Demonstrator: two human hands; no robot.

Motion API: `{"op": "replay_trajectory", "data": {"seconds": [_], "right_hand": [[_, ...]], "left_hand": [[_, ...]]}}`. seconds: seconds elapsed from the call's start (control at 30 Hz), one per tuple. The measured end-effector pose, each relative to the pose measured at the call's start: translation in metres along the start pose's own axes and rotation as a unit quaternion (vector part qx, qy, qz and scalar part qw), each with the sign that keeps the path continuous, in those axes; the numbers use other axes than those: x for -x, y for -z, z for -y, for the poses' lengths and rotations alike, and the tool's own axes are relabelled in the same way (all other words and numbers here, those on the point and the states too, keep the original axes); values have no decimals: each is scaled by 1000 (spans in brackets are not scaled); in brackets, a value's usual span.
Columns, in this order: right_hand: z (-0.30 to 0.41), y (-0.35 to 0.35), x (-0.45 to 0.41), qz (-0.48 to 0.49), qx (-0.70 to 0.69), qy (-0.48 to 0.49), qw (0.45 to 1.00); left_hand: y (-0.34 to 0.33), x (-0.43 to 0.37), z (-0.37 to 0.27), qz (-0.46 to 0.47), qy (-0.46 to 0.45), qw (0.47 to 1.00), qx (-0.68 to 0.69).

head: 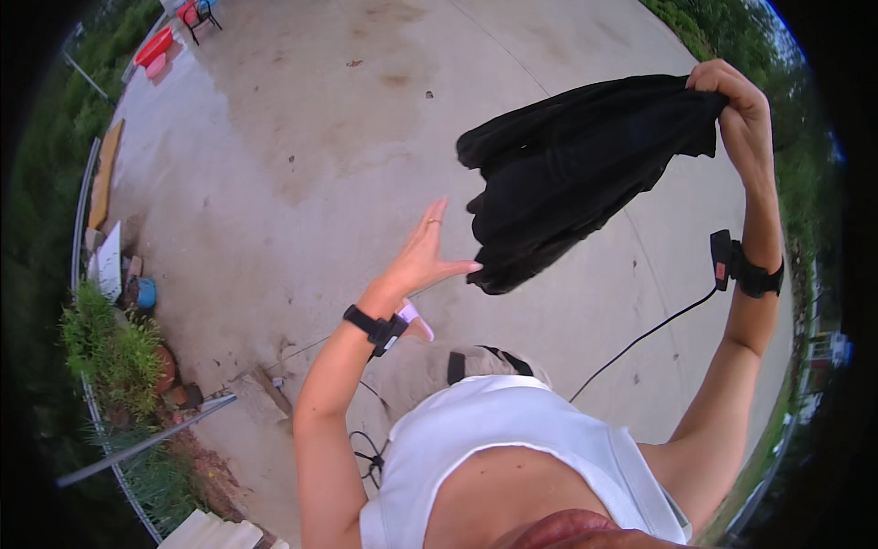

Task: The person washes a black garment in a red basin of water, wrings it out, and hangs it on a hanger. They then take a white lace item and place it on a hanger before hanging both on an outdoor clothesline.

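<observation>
A black cloth garment [576, 165] is stretched out in the air at the upper right. My right hand [737, 103] grips its gathered end between thumb and fingers. The garment's loose, wavy edge reaches left towards my left hand [435, 250], whose fingers and thumb are spread apart. The left thumb tip is at the lower corner of the cloth; whether it touches cannot be told. Each wrist wears a black strap with a small device, the left one [377, 329] and the right one [741, 264]. A black cable runs from the right device towards my body.
Concrete ground [329, 137] spreads below. At the far upper left are a red basin [153, 45] and a black-framed chair [199, 15]. Along the left edge are a yellow board [106, 171], a blue pot [144, 293], green plants [113, 350] and a metal pole [147, 440].
</observation>
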State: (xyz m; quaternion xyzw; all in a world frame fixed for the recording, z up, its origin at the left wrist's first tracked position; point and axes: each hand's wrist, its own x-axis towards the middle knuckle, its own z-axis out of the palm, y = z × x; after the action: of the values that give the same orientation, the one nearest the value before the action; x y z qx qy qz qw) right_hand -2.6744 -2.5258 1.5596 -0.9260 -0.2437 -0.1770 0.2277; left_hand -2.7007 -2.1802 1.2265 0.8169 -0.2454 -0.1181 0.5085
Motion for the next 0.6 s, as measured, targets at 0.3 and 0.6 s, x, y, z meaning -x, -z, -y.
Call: {"op": "replay_trajectory", "data": {"seconds": [0.3,0.6], "right_hand": [[-121,-55,-145,-39,-8,-73,997],[-257,-109,-315,2,32,-82,996]], "left_hand": [[29,-145,-22,53,-128,987,80],[123,-271,-48,155,-283,946,39]]}}
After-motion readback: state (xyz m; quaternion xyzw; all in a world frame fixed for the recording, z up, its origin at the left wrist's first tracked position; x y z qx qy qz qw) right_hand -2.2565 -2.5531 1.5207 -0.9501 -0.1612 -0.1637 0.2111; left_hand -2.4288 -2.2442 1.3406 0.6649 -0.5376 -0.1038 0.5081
